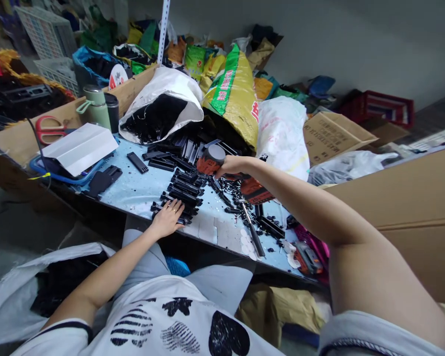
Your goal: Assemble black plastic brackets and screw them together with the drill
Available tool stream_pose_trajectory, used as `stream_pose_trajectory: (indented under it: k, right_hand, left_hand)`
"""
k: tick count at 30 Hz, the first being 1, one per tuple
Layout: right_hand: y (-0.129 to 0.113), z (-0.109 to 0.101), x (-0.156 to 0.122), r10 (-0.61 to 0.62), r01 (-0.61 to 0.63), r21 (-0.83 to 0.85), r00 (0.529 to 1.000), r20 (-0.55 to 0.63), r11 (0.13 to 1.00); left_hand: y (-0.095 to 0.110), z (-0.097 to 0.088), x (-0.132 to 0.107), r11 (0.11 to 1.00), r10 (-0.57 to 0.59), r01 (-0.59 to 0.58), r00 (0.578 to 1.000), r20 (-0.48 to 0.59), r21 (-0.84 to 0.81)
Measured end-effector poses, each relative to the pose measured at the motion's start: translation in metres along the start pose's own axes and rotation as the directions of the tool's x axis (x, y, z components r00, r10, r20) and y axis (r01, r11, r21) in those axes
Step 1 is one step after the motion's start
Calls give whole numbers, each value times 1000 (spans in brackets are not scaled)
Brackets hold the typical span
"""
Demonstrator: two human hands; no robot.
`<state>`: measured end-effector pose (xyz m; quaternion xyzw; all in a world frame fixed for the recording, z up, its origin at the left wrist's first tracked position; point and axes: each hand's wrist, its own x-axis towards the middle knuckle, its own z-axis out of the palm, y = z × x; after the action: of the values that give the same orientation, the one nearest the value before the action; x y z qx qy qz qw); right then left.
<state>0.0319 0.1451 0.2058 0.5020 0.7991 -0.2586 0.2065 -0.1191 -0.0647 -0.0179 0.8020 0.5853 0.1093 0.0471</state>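
Observation:
My left hand lies flat with fingers spread on a stack of black plastic strips near the front edge of the light blue table. My right hand is closed round the grip of an orange and black power screwdriver, held over the strips. More loose black parts lie to the right, beside a long metal bit.
A white bag of black parts and a yellow sack stand at the back. A green flask, red scissors and white folded sheet sit left. Cardboard boxes are on the right; another white bag is on the floor.

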Motion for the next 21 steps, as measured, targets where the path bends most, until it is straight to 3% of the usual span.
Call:
stream_pose_trajectory:
  k: [5,12,21]
  right_hand:
    - [35,-17,27,190,-193,-97,981,-32,976]
    - [47,-12,56,132,-128,-115,991,33,985]
    - [29,-3,20,54,-49,-162,998,27,986]
  left_hand:
    - [4,4,6,999,-16,16,1000,-4,33]
    - [5,3,6,997,-18,18,1000,1,79]
    - [6,1,7,997,-17,18,1000,-18,69]
